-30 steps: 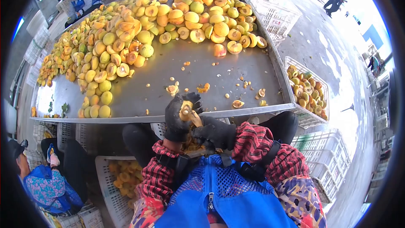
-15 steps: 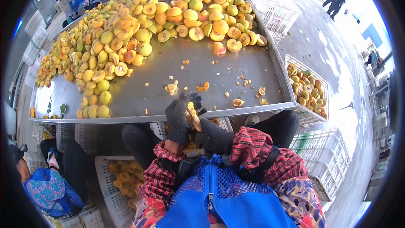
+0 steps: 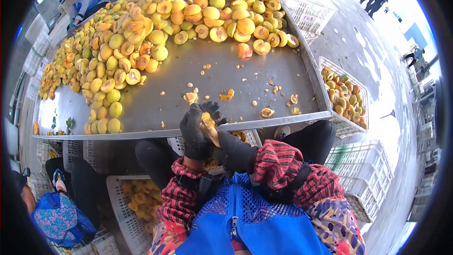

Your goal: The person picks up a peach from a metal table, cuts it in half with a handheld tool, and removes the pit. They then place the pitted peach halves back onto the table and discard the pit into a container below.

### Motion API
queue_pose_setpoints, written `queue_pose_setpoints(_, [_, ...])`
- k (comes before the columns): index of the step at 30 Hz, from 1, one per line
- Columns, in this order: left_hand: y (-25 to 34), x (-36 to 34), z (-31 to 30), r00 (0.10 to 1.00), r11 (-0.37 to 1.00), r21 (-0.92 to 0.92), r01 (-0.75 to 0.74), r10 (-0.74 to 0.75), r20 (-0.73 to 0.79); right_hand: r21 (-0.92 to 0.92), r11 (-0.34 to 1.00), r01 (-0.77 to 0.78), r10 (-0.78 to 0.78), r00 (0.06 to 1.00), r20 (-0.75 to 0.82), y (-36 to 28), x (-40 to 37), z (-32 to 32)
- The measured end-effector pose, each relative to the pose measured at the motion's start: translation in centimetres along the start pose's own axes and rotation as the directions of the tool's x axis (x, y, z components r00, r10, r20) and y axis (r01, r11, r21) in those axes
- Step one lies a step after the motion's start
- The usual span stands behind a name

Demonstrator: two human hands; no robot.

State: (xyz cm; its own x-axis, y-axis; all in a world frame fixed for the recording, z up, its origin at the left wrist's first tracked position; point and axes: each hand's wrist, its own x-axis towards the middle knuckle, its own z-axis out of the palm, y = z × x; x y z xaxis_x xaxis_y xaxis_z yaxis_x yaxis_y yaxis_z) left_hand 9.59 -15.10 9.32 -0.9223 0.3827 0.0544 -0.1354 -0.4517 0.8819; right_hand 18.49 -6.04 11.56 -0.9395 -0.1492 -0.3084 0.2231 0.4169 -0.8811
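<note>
Both my hands wear dark gloves and meet just over the near edge of the metal table [image 3: 188, 73]. My left hand [image 3: 192, 132] is closed around a piece of yellow peach [image 3: 206, 120], its fingertips curling past the fruit. Close against it, my right hand [image 3: 238, 152] grips a pale, slim, handle-like tool [image 3: 213, 136] that points up at the fruit; its working end is hidden. Halved yellow peaches [image 3: 134, 30] are heaped across the far and left parts of the table. Fruit scraps [image 3: 190, 97] and small pale bits lie just beyond my hands.
White crates of peach halves stand at the right [image 3: 347, 99] and below left [image 3: 122, 212]. Stacked crates [image 3: 361, 174] sit by my right elbow. Another crate with fruit is partly hidden under my hands. Co-workers sit at the left [image 3: 61, 212] and far left [image 3: 87, 2].
My hands have shifted slightly left, still holding the peach and the pale tool. The left hand's fingers are more spread. The co-worker at the far left leans toward the fruit heap.
</note>
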Motion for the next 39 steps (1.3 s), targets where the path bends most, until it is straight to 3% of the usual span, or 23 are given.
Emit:
queue_pose_setpoints(4, [0.0, 0.1, -0.6, 0.997, 0.988, 0.142, -0.058, 0.051, 0.053, 0.084, 0.994, 0.075, -0.077, 0.997, 0.016, 0.5, 0.4, 0.4])
queue_pose_setpoints(7, [0.6, 0.1, -0.4, 0.996, 0.995, 0.086, 0.043, -0.049, 0.076, -0.043, 0.995, 0.095, -0.097, 0.995, -0.035, 1.9, 1.5, 1.3])
queue_pose_setpoints(10, [-0.4, 0.5, -1.2, 0.989, 0.995, -0.021, 0.103, -0.1, 0.108, -0.272, 0.959, 0.08, -0.08, 0.997, 0.011, 4.9, 2.6, 2.6])
queue_pose_setpoints(12, [-0.3, 0.6, -1.4, 0.987, 0.992, -0.047, 0.115, -0.108, 0.122, -0.216, 0.976, 0.025, -0.017, 0.999, 0.036, 4.5, 2.4, 3.0])
queue_pose_setpoints(14, [0.3, 0.0, -1.4, 0.984, 0.99, -0.029, 0.138, -0.133, 0.116, 0.28, 0.947, -0.154, 0.143, 0.988, 0.059, 2.9, 1.7, 2.5])
queue_pose_setpoints(15, [0.6, -0.2, -1.1, 0.989, 0.998, 0.02, 0.059, -0.062, 0.135, 0.33, 0.915, -0.231, 0.212, 0.973, 0.094, -1.9, -0.1, 0.5])
queue_pose_setpoints(16, [0.8, -0.4, -0.9, 0.988, 0.997, 0.071, -0.017, 0.006, 0.156, 0.365, 0.891, -0.268, 0.247, 0.963, 0.106, -2.8, -0.5, 0.2])
queue_pose_setpoints(18, [1.1, 0.0, -0.8, 0.985, 0.997, 0.064, -0.032, 0.021, 0.17, 0.414, 0.86, -0.299, 0.284, 0.954, 0.099, -2.2, -0.5, 0.4])
queue_pose_setpoints(20, [1.1, 0.4, -0.7, 0.982, 0.993, -0.05, 0.109, -0.099, 0.159, 0.399, 0.87, -0.29, 0.281, 0.956, 0.083, -1.3, -0.3, 0.4])
queue_pose_setpoints(21, [0.7, 0.6, -0.6, 0.973, 0.957, -0.191, 0.218, -0.198, 0.118, 0.37, 0.884, -0.285, 0.275, 0.958, 0.08, -1.4, -0.4, 0.1])
queue_pose_setpoints(24, [0.4, 0.8, -0.4, 0.954, 0.918, -0.261, 0.298, -0.278, 0.111, 0.383, 0.882, -0.275, 0.26, 0.961, 0.091, -1.2, -0.7, -0.8])
queue_pose_setpoints(25, [-0.1, 0.8, -0.5, 0.963, 0.944, -0.196, 0.264, -0.247, 0.109, 0.402, 0.874, -0.274, 0.255, 0.962, 0.101, -1.1, -0.9, -1.0])
queue_pose_setpoints(27, [-0.5, 1.3, -1.2, 0.977, 0.981, -0.055, 0.187, -0.18, 0.112, 0.23, 0.95, -0.213, 0.215, 0.976, 0.017, -1.1, -0.9, -1.4])
queue_pose_setpoints(28, [-0.3, 1.5, -1.5, 0.986, 0.985, 0.17, 0.011, -0.039, 0.161, 0.171, 0.967, -0.189, 0.193, 0.981, -0.005, -1.2, -0.9, -1.8])
queue_pose_setpoints(30, [0.7, 1.5, -1.4, 0.921, 0.765, 0.539, -0.354, 0.185, 0.341, 0.082, 0.985, -0.153, 0.156, 0.987, -0.027, -2.0, -1.2, -2.9])
queue_pose_setpoints(32, [-0.4, 1.7, -2.1, 0.975, 0.981, 0.188, 0.043, -0.082, 0.207, 0.102, 0.988, -0.118, 0.121, 0.992, -0.024, -2.2, -1.4, -3.0])
queue_pose_setpoints(33, [-1.2, 2.1, -2.4, 0.956, 0.972, -0.021, 0.236, -0.228, 0.185, 0.147, 0.985, -0.09, 0.095, 0.995, -0.028, -2.0, -1.3, -2.9])
queue_pose_setpoints(36, [-2.6, 2.0, -2.5, 0.973, 0.901, 0.403, -0.162, 0.077, 0.218, 0.386, 0.907, -0.167, 0.178, 0.984, 0.007, -2.6, -1.5, -2.5])
queue_pose_setpoints(38, [-1.0, 1.0, -0.5, 0.992, 0.994, 0.021, 0.111, -0.112, 0.053, 0.507, 0.83, -0.232, 0.235, 0.97, 0.059, -2.8, -1.3, -2.1])
queue_pose_setpoints(39, [-0.1, 0.8, 0.5, 0.974, 0.957, -0.188, 0.222, -0.225, 0.004, 0.533, 0.81, -0.247, 0.241, 0.967, 0.081, -2.5, -1.1, -1.9])
